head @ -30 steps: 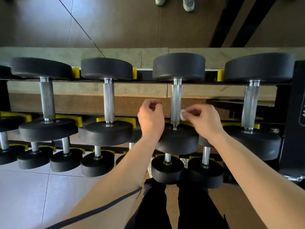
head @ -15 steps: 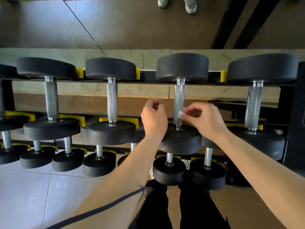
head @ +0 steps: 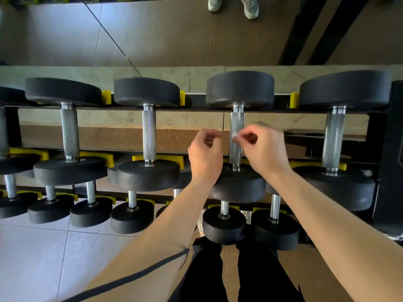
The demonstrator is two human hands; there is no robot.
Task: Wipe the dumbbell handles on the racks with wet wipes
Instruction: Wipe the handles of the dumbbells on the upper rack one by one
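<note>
While the right hand (head: 265,149) pinches a small white wipe (head: 235,134) between thumb and fingertips, the wipe lies against the knurled steel handle (head: 237,120) of a dumbbell (head: 239,89), about midway along it. That dumbbell is the third from the left on the top tier of the rack (head: 392,138), lying with one black weight far and the other near. The right hand is slightly blurred. The left hand (head: 206,155) hangs just left of the same handle, apart from it, its fingers curled into the palm with nothing visible inside them. Both bare forearms reach in from the near edge.

Three more dumbbells sit on the same tier, two to the left and one to the right, resting in yellow cradles (head: 106,97). Smaller dumbbells (head: 130,216) fill the lower tiers nearer the person. Black trousers (head: 207,275) show at the near edge over a pale tiled floor (head: 43,258). Far beyond the rack, a pair of light shoes (head: 249,8) stands on brown flooring.
</note>
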